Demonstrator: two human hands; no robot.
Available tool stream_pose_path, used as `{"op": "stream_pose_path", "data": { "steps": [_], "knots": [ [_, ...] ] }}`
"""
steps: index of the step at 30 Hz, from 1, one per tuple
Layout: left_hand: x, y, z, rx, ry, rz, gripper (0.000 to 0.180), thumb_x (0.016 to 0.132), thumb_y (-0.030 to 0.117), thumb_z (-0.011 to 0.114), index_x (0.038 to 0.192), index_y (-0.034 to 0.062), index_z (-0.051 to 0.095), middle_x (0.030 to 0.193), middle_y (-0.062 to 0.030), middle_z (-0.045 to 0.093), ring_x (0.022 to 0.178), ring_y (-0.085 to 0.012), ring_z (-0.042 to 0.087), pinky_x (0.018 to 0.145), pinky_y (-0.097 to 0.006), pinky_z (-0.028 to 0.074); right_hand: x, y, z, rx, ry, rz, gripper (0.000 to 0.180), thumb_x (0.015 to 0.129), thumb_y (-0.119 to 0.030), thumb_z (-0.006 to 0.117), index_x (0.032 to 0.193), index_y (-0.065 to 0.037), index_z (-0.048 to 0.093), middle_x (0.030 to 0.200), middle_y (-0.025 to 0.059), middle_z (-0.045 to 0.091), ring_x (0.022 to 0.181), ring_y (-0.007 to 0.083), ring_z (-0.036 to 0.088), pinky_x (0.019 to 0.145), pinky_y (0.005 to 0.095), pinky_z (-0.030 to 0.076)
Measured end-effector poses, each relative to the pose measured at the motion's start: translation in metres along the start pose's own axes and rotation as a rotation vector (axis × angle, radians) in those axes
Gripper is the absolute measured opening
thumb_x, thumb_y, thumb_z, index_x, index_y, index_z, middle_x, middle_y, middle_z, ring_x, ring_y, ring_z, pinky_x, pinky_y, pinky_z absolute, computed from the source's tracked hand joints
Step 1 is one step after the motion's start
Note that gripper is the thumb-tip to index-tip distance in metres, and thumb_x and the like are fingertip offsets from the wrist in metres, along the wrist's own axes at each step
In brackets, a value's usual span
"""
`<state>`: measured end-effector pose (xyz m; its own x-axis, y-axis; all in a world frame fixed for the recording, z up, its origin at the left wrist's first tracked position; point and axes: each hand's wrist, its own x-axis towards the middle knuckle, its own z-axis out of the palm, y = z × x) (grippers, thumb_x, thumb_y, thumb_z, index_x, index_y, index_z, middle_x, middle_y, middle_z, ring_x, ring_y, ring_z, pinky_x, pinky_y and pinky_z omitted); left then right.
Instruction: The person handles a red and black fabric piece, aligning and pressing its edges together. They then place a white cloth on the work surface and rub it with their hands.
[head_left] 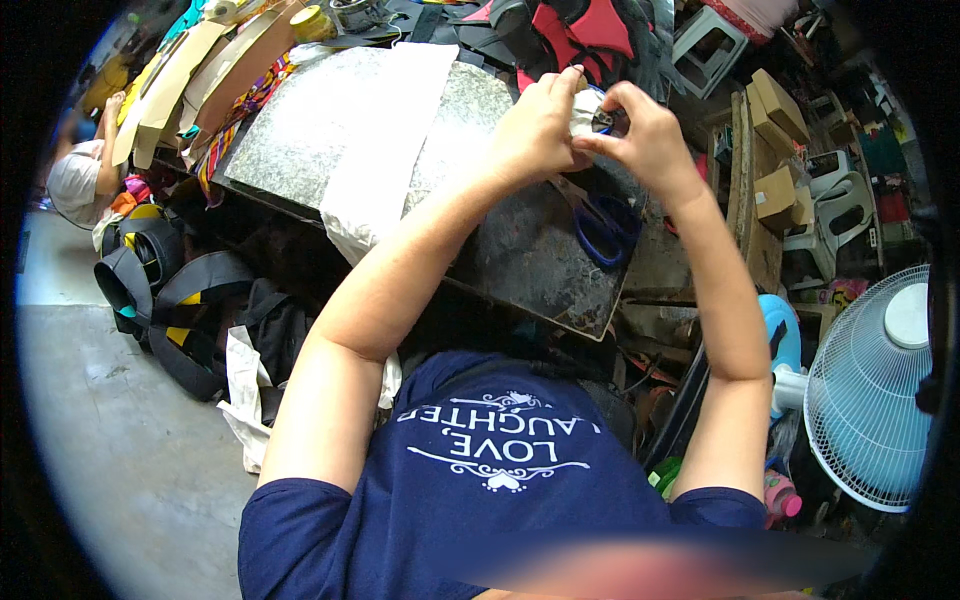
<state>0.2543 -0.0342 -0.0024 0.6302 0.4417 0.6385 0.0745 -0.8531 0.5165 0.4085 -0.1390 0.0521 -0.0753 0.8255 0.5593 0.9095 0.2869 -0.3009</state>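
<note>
Both my hands are raised over the far right part of the worktable. My left hand [538, 128] has its fingers closed on a small white piece [584, 113] with a dark part at its right side. From the right, my right hand [652, 138] curls its thumb and forefinger around that dark part; what kind of thing it is cannot be made out. Just below the hands lie scissors [606, 232] with dark blue handles. A long white cloth strip [385, 140] runs across the table [275, 135] and hangs over its front edge.
Red and black cut pieces [585, 35] are heaped at the table's back. Cardboard [185, 80] and a yellow-lidded jar [312, 24] stand back left. Black straps [180, 300] pile on the floor at left. A fan [870, 385] stands at right; another person [85, 180] sits far left.
</note>
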Motion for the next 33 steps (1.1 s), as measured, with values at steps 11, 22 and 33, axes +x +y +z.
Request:
{"op": "stream_pose_path", "data": {
  "steps": [11, 22, 33],
  "knots": [
    [0.009, -0.006, -0.009, -0.129, -0.129, -0.057, 0.102, 0.062, 0.022, 0.091, 0.147, 0.0006, 0.038, 0.139, -0.0251, 0.052, 0.131, -0.0368, 0.052, 0.111, -0.04, 0.042, 0.025, -0.015, -0.013, -0.755, -0.204, -0.442, 0.048, 0.086, -0.054, 0.067, 0.099, -0.007, 0.068, 0.09, 0.0082, 0.067, 0.084, 0.0233, 0.069, 0.112, 0.0544, 0.036],
    [0.007, -0.004, -0.007, -0.082, -0.133, -0.1, 0.099, 0.058, 0.024, 0.089, 0.141, -0.0014, 0.042, 0.128, -0.0245, 0.058, 0.122, -0.0396, 0.057, 0.102, -0.042, 0.049, -0.034, -0.021, -0.001, -0.394, -0.011, -0.263, 0.048, 0.092, -0.027, 0.067, 0.138, -0.015, 0.058, 0.138, 0.0147, 0.06, 0.131, 0.0307, 0.056, 0.115, 0.0623, 0.025],
    [0.003, 0.003, -0.003, -0.059, -0.048, -0.136, 0.093, 0.061, 0.03, 0.089, 0.138, 0.0087, 0.043, 0.122, -0.0237, 0.057, 0.111, -0.0437, 0.061, 0.094, -0.047, 0.053, -0.017, -0.013, -0.009, 0.26, -0.048, 0.092, 0.087, 0.098, -0.073, 0.027, 0.163, -0.019, 0.008, 0.159, 0.0109, 0.04, 0.153, 0.0268, 0.023, 0.122, 0.0551, 0.003]
  ]
}}
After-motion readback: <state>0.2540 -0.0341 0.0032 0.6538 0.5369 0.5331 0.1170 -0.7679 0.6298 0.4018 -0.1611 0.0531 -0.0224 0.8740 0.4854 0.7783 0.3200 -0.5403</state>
